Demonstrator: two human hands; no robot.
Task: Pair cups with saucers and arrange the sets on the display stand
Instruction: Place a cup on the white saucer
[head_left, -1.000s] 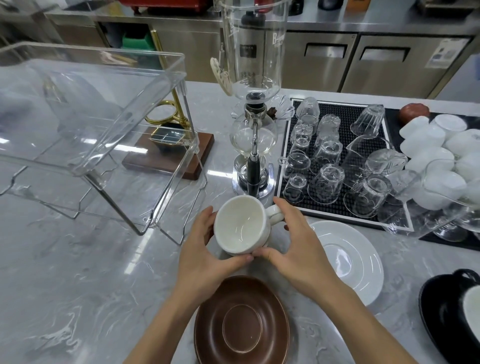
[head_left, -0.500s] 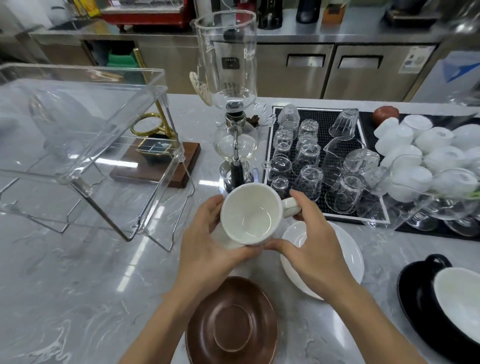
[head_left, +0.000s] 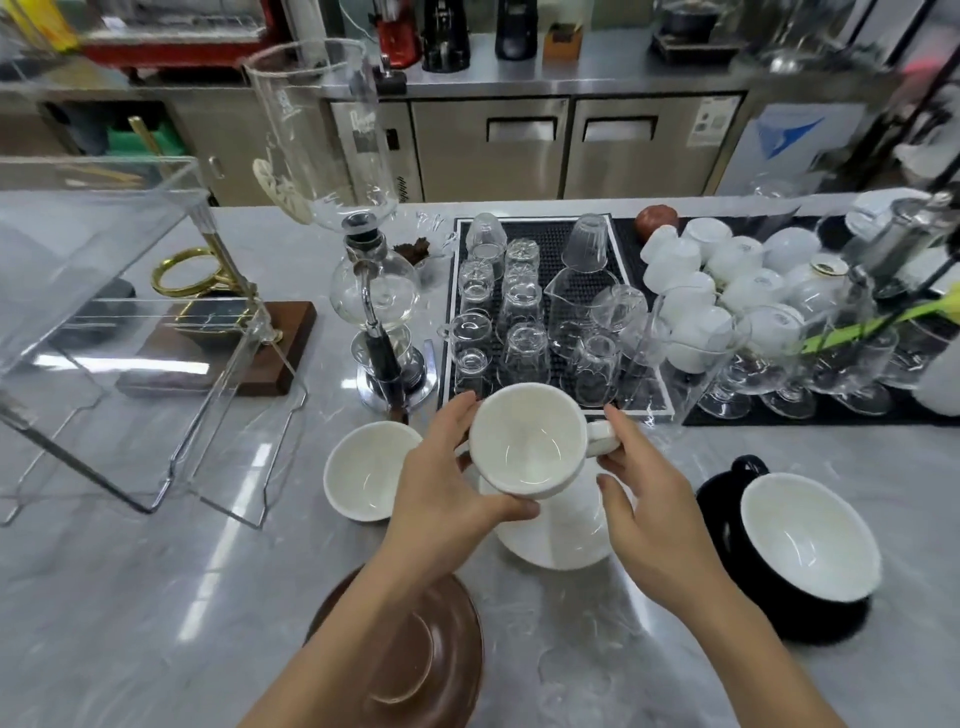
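Note:
I hold a white cup (head_left: 530, 441) tilted toward me, just above a white saucer (head_left: 558, 535). My left hand (head_left: 447, 488) grips its rim and underside. My right hand (head_left: 644, 499) pinches its handle on the right. A second white cup (head_left: 366, 470) stands on the counter to the left. A brown saucer (head_left: 415, 649) lies near the front edge under my left forearm. At the right a cup, black outside and white inside (head_left: 808, 535), sits on a black saucer (head_left: 826, 621). The clear acrylic display stand (head_left: 104, 332) fills the left.
A glass siphon coffee maker (head_left: 363, 249) stands behind the cups. A black mat (head_left: 639, 405) holds several upturned glasses (head_left: 519, 312). White cups (head_left: 727, 270) and stemmed glasses (head_left: 779, 358) crowd the back right. A wooden base with a brass ring (head_left: 208, 338) sits behind the stand.
Both hands have carried the white cup rightward over the white saucer. The view has swung right, bringing the second white cup and the whole black cup set into sight.

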